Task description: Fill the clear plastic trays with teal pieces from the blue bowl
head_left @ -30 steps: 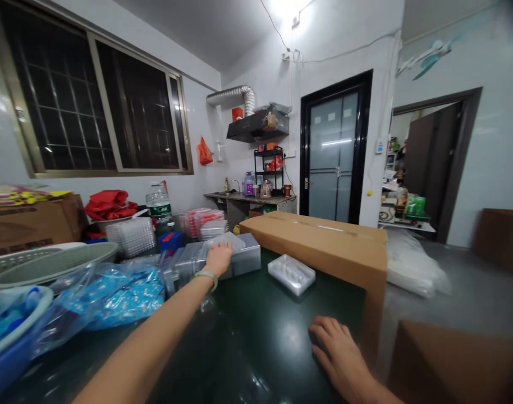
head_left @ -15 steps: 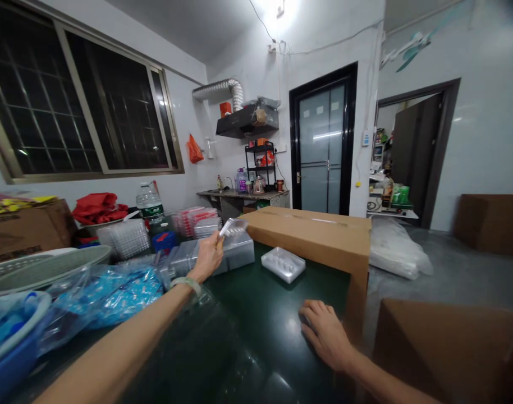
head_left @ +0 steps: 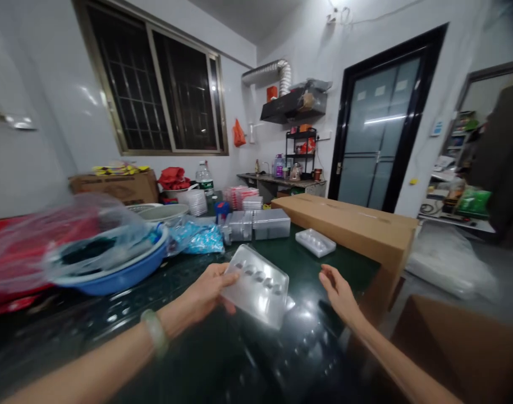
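Tabletop (head_left: 239, 359) dark, glossy; left hand (head_left: 204, 292) holds clear tray (head_left: 259, 286); barred window (head_left: 164, 101) behind

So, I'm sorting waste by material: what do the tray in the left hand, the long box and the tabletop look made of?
The tray: thin clear plastic, glossy; the tabletop shows through its moulded pockets. The long box: brown cardboard by the look, matte. The tabletop: dark green, polished, perhaps glass or stone; it mirrors light.

Clear plastic tray (head_left: 257, 285), dark green glossy table (head_left: 223, 348), blue basin (head_left: 122, 275), brown cardboard box (head_left: 353, 227), pale green bracelet (head_left: 154, 332).
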`<state>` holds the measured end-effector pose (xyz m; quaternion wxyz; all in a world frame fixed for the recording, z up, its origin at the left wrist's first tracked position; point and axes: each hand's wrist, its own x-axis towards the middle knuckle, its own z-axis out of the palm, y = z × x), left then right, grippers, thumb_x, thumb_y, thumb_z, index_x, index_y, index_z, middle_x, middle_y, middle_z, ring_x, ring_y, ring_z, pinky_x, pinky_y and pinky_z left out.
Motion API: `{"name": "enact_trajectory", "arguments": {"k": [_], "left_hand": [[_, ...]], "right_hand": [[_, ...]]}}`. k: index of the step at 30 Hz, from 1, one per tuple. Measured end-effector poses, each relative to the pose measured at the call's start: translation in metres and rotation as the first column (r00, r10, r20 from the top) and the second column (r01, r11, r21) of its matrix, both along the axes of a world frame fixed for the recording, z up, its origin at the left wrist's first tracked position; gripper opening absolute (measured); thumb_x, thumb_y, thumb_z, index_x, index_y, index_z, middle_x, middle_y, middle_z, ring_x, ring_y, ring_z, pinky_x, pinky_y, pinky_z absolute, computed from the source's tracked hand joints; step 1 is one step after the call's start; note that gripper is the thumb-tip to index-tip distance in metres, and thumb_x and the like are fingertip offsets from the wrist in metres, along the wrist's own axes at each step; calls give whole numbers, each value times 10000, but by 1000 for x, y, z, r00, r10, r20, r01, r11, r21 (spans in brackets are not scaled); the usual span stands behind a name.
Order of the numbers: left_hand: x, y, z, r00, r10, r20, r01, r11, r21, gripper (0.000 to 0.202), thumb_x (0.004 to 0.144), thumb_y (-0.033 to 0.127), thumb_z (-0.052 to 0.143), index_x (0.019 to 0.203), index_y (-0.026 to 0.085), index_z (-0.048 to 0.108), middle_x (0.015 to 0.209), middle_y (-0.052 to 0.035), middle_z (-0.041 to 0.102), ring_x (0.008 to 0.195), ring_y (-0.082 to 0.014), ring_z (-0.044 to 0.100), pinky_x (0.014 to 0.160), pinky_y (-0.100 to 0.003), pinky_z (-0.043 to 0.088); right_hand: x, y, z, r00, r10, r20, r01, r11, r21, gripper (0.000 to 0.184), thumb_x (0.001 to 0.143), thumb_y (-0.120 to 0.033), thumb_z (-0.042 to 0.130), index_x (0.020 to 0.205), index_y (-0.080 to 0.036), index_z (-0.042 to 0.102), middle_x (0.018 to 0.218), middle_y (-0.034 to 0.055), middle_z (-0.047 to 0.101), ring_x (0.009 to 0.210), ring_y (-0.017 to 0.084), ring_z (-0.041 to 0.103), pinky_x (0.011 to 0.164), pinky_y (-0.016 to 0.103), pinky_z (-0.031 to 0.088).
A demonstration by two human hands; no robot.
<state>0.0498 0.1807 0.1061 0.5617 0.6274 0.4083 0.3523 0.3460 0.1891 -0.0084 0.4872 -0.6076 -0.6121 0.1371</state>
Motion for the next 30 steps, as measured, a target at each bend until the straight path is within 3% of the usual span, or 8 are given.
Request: {"name": "enact_trajectory", "arguments": {"k": [2,5,12,17,20,21,25,30], "left_hand": [[-17,-25,2,1000,-1,6,1,999,-45,284,706,312,548,842,69,605,688,-129,643,537,-206,596,358,-251,441],[-38,-56,8,997,-6,80,12,997,-81,271,716,304,543,832,70,615,666,-115,634,513,-191,579,364,-251,432],[-82,-140,12,882,92,463,-82,996,-41,484,690,461,537,1026,114,573,1004,-146,610,923,-300,537,781,-409,419],[-95,-192,-25,612,325,721,-288,940,-180,372,704,303,564,1063,210,551,1071,-75,601,1056,-291,474,887,-432,349],[-101,-211,-38,422,417,805,-339,896,-287,448,710,380,507,1096,156,532,1104,-127,579,1070,-339,452,857,-483,361],[-102,-216,-41,382,450,807,-344,880,-328,471,718,411,477,1094,133,532,1097,-144,580,1066,-351,452,848,-496,363],[-101,-232,-45,288,555,781,-385,813,-436,459,733,414,456,1069,115,545,1001,-135,624,993,-314,518,802,-436,413],[-76,-243,-45,404,475,782,-230,880,-416,534,745,508,395,1053,96,541,808,-122,649,712,-262,614,548,-332,470]], "right_hand": [[-44,-25,18,984,128,-127,-135,989,-53,401,851,-421,281,1136,-171,410,957,92,577,800,185,578,610,282,462],[-107,-62,42,676,372,-636,-562,819,-119,340,821,-449,379,988,-181,504,825,46,585,646,149,571,508,235,445],[-201,-111,55,285,208,-935,-644,765,-26,175,728,-301,570,756,-129,549,592,-8,528,502,89,491,462,184,389],[-264,-159,42,215,220,-952,-813,580,-50,230,780,-354,490,741,-129,519,586,-3,504,492,94,495,426,188,388],[-278,-176,34,351,353,-867,-894,402,-198,326,788,-450,426,779,-134,508,564,3,499,443,121,495,350,206,371],[-277,-179,34,427,434,-793,-880,402,-254,326,769,-454,452,804,-136,513,572,5,506,440,123,495,343,207,368],[-261,-187,61,659,619,-427,-717,689,-107,285,721,-336,562,947,-166,524,683,0,540,553,98,512,490,194,421],[-259,-213,97,360,792,-494,-933,304,-193,156,718,-305,573,714,-152,545,472,-51,485,374,69,458,331,147,331]]}}
